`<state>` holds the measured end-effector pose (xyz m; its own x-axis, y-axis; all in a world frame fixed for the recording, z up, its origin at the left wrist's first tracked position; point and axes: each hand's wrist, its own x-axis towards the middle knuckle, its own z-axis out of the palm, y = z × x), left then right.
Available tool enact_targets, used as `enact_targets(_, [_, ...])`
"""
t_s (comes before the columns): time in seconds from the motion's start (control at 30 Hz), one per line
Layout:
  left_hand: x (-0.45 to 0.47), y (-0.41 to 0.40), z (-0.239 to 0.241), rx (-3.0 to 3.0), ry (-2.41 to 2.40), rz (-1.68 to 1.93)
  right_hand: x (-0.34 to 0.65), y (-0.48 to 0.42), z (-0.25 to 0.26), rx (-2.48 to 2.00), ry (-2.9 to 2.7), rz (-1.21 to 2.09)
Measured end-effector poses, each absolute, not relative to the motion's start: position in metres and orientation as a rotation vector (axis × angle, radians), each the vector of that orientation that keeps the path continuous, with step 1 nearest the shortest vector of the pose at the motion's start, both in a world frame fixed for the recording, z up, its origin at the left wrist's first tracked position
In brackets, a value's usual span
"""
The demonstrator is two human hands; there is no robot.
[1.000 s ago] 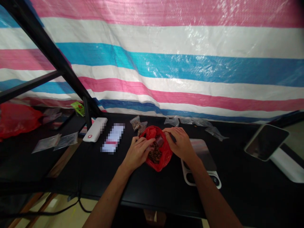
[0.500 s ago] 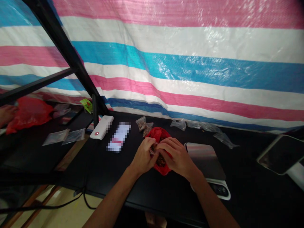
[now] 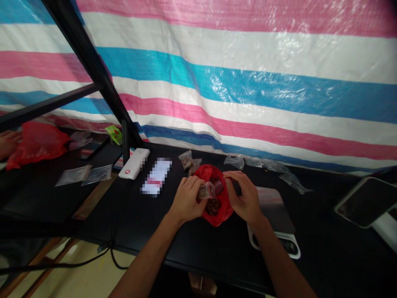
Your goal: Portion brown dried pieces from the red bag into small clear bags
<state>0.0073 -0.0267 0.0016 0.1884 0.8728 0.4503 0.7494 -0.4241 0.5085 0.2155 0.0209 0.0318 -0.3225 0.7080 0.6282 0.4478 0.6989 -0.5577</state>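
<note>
My left hand (image 3: pixel 187 200) is closed around a small clear plastic bag (image 3: pixel 207 191), whose round open mouth points right over the red plastic bag (image 3: pixel 221 217). Brown dried bits (image 3: pixel 213 207) lie inside the red bag, which stands open between my hands. At its right rim is my right hand (image 3: pixel 244 196), thumb and forefinger closed on the edge of the red plastic. Just behind the red bag are two small clear bags filled with brown bits (image 3: pixel 186 160).
A kitchen scale (image 3: pixel 276 211) with a steel top sits right of my right hand. Flat clear bags (image 3: pixel 263 164) lie along the back. Leftward are a lit phone (image 3: pixel 156 177), a white power bank (image 3: pixel 134 164), a metal frame (image 3: pixel 99 78) and another person's hand (image 3: pixel 9 145) by a red bag (image 3: pixel 40 142).
My right hand has moved right, away from the small clear bag, to the red bag's rim. The small bag's mouth now shows open, and the red bag is spread wider.
</note>
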Motion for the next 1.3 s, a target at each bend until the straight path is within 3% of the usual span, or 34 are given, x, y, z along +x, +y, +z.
enact_targets(0.53, [0.004, -0.025, 0.002, 2.298, 1.648, 0.921, 0.226, 0.035, 0.028, -0.904, -2.052, 0.270])
enact_targets(0.97, [0.013, -0.027, -0.016, 1.846, 1.492, 1.420, 0.205, 0.004, 0.042, -0.663, -2.260, 0.430])
enact_targets(1.3, [0.012, -0.027, -0.011, 1.927, 1.404, 1.421, 0.198, 0.011, 0.025, -0.679, -2.132, 0.515])
